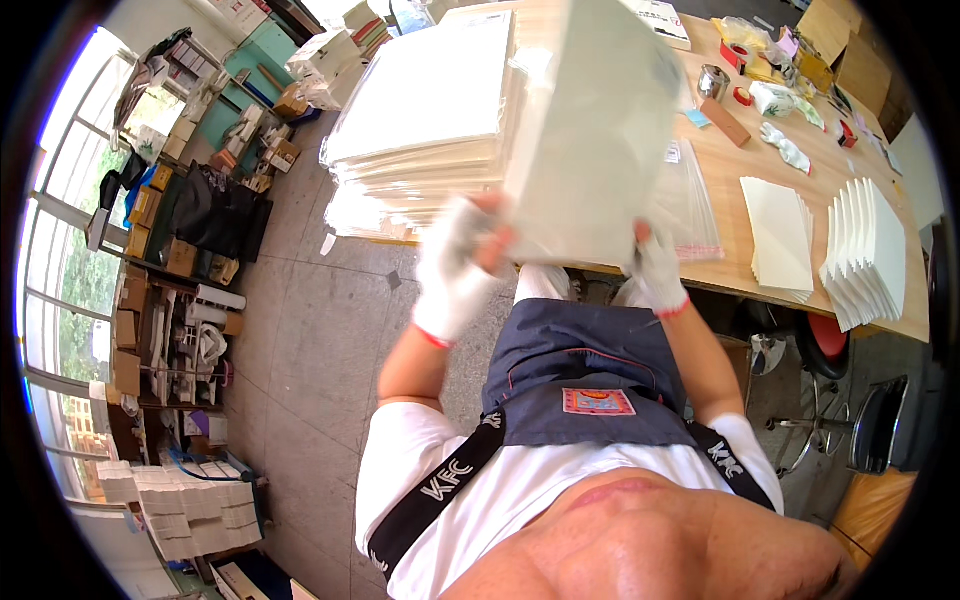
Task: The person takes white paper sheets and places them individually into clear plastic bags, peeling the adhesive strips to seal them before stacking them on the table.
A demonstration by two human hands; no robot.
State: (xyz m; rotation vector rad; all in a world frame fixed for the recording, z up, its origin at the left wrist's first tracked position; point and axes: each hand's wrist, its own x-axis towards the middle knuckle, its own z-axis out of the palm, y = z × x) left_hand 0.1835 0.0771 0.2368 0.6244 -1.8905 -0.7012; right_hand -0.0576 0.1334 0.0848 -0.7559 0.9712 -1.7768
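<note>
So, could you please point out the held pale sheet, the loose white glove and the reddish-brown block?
Held pale sheet (602, 140): head view, middle of its broad face.
Loose white glove (786, 149): head view, middle of its body.
Reddish-brown block (725, 122): head view, middle of its upper face.

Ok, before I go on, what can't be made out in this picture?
- Left hand: motion blur in the head view; exact finger placement unclear.
- Pale sheet: its far end is cut off by the head view's upper edge.
- Clear plastic bags: left part hidden behind the sheet, head view.
- Right hand: some fingertips indistinct in the head view, through blur.
</note>
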